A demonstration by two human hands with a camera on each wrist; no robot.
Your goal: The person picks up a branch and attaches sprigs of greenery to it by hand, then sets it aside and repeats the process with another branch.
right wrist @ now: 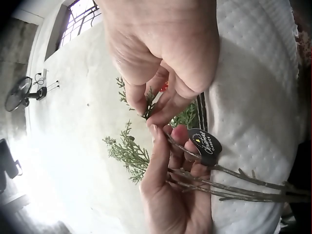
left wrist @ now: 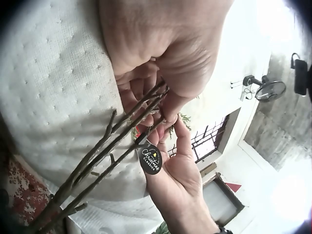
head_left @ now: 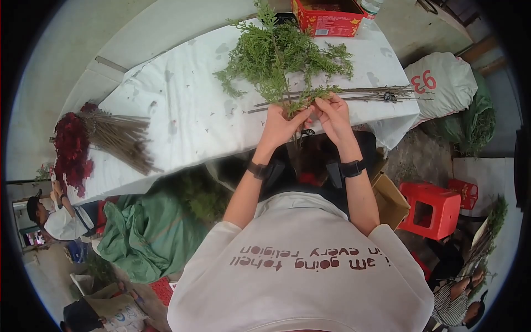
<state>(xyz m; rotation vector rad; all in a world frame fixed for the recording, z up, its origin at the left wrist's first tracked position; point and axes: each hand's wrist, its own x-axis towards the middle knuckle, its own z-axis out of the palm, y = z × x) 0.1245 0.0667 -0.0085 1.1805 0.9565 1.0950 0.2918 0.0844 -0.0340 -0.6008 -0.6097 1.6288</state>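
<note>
My left hand [head_left: 280, 126] grips the brown stems [left wrist: 102, 151] of a leafy green branch [head_left: 274, 55], its fingers curled round them. A black round tag [left wrist: 150, 159] reading "Christmas Classics" hangs on one stem, just below the fingers. Close beside it, my right hand [head_left: 333, 117] pinches a small green sprig [right wrist: 148, 107] between thumb and fingertips. Something small and red [right wrist: 165, 87] shows between the right fingers; what it is I cannot tell. The branch's foliage spreads over the white-covered table [head_left: 193, 122] beyond both hands.
Bare stems [head_left: 381, 93] with a black tag lie to the right. A bundle with dark red foliage [head_left: 72, 149] lies at the left end. A red box [head_left: 332, 25] stands at the far edge. Green sack [head_left: 146, 238], cardboard box [head_left: 390, 199], red stool [head_left: 428, 210] and other people surround the table.
</note>
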